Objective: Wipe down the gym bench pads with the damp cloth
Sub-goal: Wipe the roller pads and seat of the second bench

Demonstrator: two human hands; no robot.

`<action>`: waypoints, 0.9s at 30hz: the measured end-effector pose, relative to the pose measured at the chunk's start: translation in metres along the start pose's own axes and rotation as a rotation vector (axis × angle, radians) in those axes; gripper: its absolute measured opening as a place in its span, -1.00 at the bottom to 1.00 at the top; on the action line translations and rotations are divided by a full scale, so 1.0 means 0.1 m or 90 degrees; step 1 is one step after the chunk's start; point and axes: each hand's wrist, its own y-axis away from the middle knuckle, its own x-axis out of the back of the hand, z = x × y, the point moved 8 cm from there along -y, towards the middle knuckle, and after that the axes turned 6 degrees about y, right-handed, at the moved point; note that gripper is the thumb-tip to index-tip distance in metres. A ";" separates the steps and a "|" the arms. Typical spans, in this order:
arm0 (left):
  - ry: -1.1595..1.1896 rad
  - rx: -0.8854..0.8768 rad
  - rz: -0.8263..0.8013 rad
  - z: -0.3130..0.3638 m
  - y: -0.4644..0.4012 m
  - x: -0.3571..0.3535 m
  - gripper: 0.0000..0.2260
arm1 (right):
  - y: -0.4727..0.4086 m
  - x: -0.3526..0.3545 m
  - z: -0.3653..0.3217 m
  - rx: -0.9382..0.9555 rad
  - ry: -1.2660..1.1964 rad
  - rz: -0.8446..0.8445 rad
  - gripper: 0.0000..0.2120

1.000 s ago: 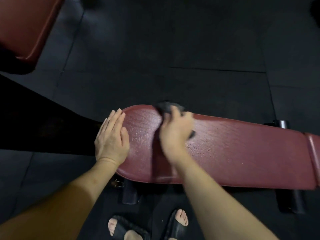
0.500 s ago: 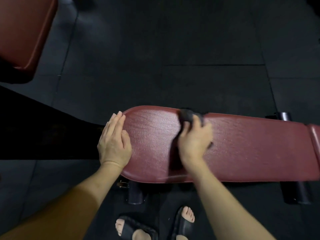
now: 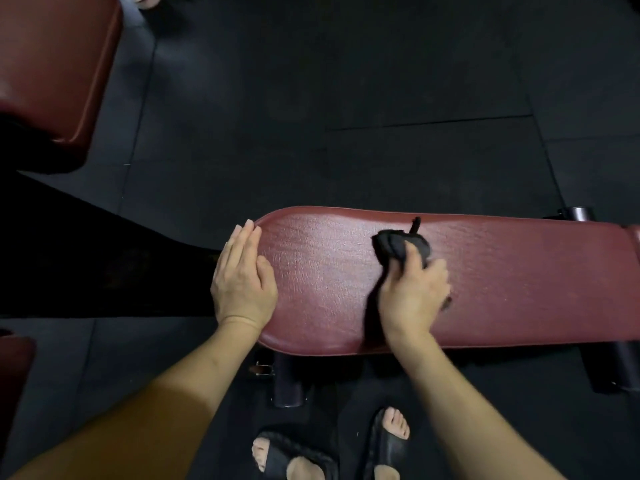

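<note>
Since the earlier frames, right hand (image 3: 412,296) and black cloth (image 3: 398,245) have travelled rightward along the bench pad (image 3: 519,282), from near its rounded end toward mid-length; left hand (image 3: 242,282) has stayed at the rounded end.

Item: bench pad. Dark red, grained vinyl, long, with a rounded left end. Runs across the frame and off the right edge, where a seam with a further red section shows. Dark supports (image 3: 289,382) are visible below its near edge.

Item: cloth. Black, bunched. Lies on the pad's top surface, nearer the far edge, partly under the right hand's fingers. A thin strand of it sticks up toward the far edge.

Item: right hand. Fingers curled over the cloth, grasping it and bearing on the pad. Slightly motion-blurred at the knuckles.

Item: left hand. Flat, fingers straight and together, resting against the rounded end of the pad, thumb on the top surface. Grasps nothing.

Item: second red pad (image 3: 52,64). Upper left corner, well apart from the bench.

Item: floor (image 3: 381,81). Dark rubber tiles with visible seams.

Item: black slide sandals (image 3: 384,445). Worn on the person's feet, bottom centre, just below the bench's near edge.
</note>
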 end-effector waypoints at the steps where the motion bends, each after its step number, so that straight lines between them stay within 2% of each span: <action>1: 0.002 0.001 0.000 0.00 0.00 0.00 -0.48 | 0.15 -0.02 -0.27 -0.002 -0.017 -0.005 -0.65; 4: 0.033 0.015 0.002 -0.04 -0.01 0.01 -0.49 | 0.60 -0.04 -1.09 0.136 -0.080 -0.074 -0.64; 7: 0.020 0.029 -0.025 -0.02 0.01 0.00 -0.49 | 0.56 0.03 -0.96 0.300 -0.071 -0.093 -0.62; 9: -0.017 0.026 -0.047 0.03 0.03 -0.02 -0.48 | 0.34 0.09 -0.31 0.265 -0.032 -0.075 -0.63; 12: -0.066 0.015 -0.061 0.05 0.07 -0.04 -0.50 | 0.07 0.21 0.76 0.083 0.007 -0.034 -0.65; 13: -0.076 0.013 -0.059 0.05 0.07 -0.06 -0.52 | 0.09 0.22 0.88 0.022 0.008 -0.024 -0.64; 15: -0.087 0.016 -0.050 0.05 0.07 -0.08 -0.54 | 0.26 0.14 0.65 -0.045 0.011 -0.005 -0.64; 17: -0.094 0.020 -0.041 0.04 0.08 -0.07 -0.54 | 0.56 0.06 -0.06 0.016 -0.025 -0.022 -0.64; 20: -0.091 0.005 -0.045 0.05 0.07 -0.06 -0.55 | 0.99 0.02 -0.86 0.196 -0.074 -0.099 -0.57; 23: -0.095 -0.001 -0.050 0.06 0.09 -0.05 -0.55 | 0.87 0.05 -0.56 0.305 -0.086 -0.091 -0.54; 27: -0.115 0.006 -0.045 0.09 0.14 -0.05 -0.53 | 0.50 0.13 0.58 0.197 -0.044 -0.018 -0.60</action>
